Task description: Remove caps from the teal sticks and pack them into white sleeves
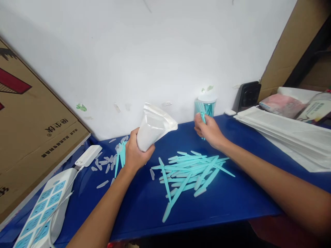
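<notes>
My left hand (pixel 139 150) is wrapped round a white plastic pouch (pixel 152 131), whose wide end tilts up and to the right. What the pouch contains cannot be seen. My right hand (pixel 209 130) grips a bunch of turquoise eyebrow razors (pixel 202 112), held upright just in front of a clear jar (pixel 211 107) with a white top. More turquoise sticks show inside the jar. Between my forearms lies a loose pile of capped eyebrow razors (pixel 186 170) on the blue tabletop (pixel 144 210). Beyond my left wrist are scattered translucent blade caps (pixel 105 162) and several more razors (pixel 121 155).
A white power strip (pixel 42 210) with a cable and a white charger (pixel 88 155) sit at the left, beside a large cardboard box (pixel 33 131). Stacked white trays (pixel 287 127) stand at the right, near a black object (pixel 249 95). A white wall (pixel 165 51) bounds the back.
</notes>
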The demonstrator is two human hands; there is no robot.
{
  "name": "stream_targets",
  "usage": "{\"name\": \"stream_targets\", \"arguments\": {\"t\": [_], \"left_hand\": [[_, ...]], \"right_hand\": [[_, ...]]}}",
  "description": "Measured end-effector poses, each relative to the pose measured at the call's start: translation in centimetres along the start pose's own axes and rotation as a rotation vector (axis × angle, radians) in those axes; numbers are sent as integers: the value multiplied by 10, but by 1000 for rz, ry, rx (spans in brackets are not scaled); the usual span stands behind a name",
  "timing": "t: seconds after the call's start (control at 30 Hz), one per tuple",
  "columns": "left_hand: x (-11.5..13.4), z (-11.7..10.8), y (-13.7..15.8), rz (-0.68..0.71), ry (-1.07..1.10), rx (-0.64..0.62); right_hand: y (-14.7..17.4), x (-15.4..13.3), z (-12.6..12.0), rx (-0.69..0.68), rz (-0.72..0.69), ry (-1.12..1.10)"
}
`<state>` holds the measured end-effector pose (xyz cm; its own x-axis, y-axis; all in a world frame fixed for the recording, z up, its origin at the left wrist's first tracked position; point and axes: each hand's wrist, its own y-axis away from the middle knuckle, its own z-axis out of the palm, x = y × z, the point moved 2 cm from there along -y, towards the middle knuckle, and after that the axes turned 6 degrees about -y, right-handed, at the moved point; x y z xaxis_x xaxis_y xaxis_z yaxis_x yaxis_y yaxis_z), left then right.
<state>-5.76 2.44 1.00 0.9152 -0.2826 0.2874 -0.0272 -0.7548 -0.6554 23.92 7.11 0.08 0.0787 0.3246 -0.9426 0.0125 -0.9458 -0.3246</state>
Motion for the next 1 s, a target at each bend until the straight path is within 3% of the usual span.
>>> {"name": "stream_targets", "arguments": {"t": [0.13,0.23,0.33,0.47,0.67,0.83,1.0], "left_hand": [[5,6,3,23,20,-60],[10,12,2,121,43,-129],[13,16,1,206,47,-158],[15,19,0,272,-13,-202],[17,22,2,370,-55,-244],[21,26,4,405,-46,-289],[25,32,6,395,-15,-281]], "right_hand": [[7,-19,-3,36,-193,312],[15,-42,-5,-95,-331,528],[20,-58,-11,-256,-351,776],[19,-60,-23,-303,-310,1009],[15,-54,-26,-196,-240,1207],[25,-55,-5,-211,-383,1279],[39,-54,22,-206,-544,1054]]}}
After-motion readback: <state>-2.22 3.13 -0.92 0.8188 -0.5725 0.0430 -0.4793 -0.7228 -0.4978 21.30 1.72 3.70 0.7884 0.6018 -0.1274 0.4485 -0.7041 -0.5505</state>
